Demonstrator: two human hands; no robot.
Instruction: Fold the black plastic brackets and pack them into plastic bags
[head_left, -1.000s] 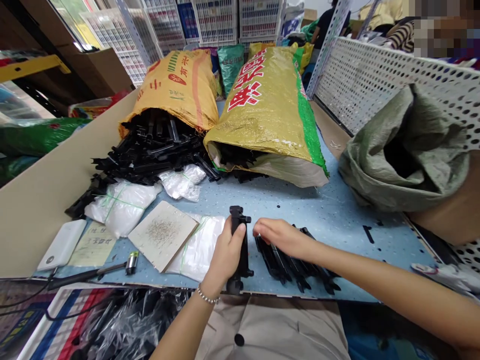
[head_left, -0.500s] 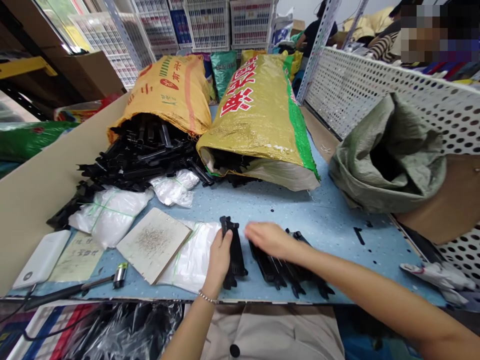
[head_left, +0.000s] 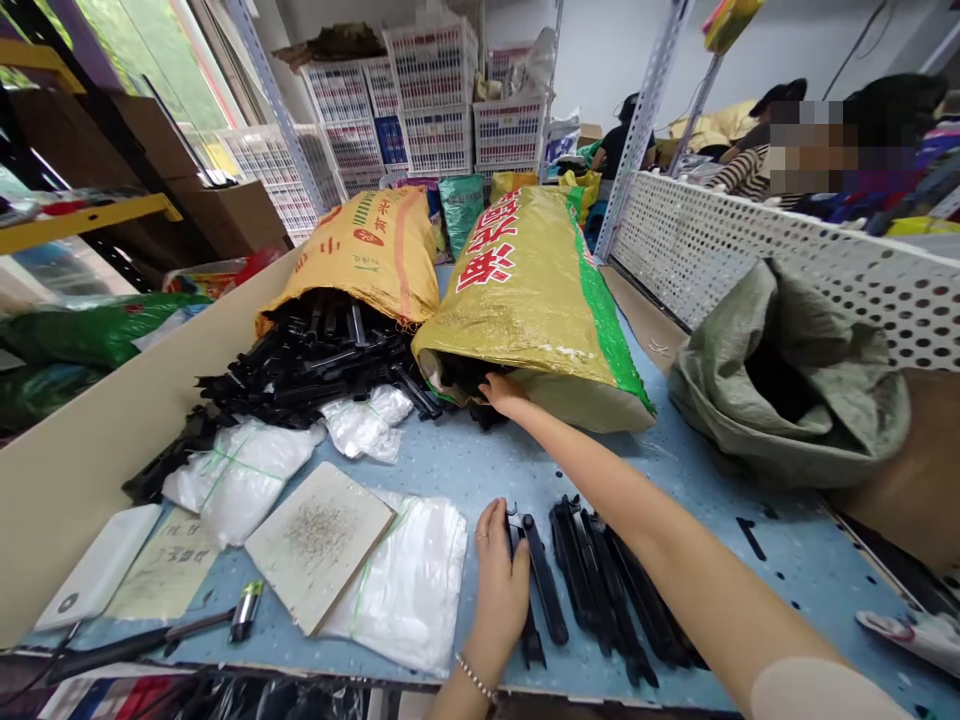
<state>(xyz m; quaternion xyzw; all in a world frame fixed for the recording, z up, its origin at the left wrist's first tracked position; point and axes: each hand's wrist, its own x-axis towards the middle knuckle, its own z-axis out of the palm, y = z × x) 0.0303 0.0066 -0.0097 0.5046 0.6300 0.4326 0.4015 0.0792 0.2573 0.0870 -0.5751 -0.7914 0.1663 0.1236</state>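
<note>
My left hand (head_left: pixel 498 580) rests on a long black plastic part (head_left: pixel 544 590) lying flat on the blue table (head_left: pixel 675 455), fingers curled over its left side. Just right of it lies a row of several similar black parts (head_left: pixel 607 580). My right hand (head_left: pixel 501 392) is stretched far forward to the mouth of the yellow-green sack (head_left: pixel 529 290), its fingers on the black parts spilling out there. Whether it grips one is hidden.
An orange sack (head_left: pixel 367 260) spills a heap of black parts (head_left: pixel 300 365). White bags (head_left: pixel 240 470), a board (head_left: pixel 319 545), a clear bag stack (head_left: pixel 409 590), a screwdriver (head_left: pixel 161 630) and a white device (head_left: pixel 94 570) lie at the left. A grey-green sack (head_left: pixel 795 380) and perforated panel (head_left: pixel 750 240) stand at the right.
My right hand left the row of parts and reached forward to the yellow-green sack. My left hand laid its upright black part flat on the table. The view tilted upward.
</note>
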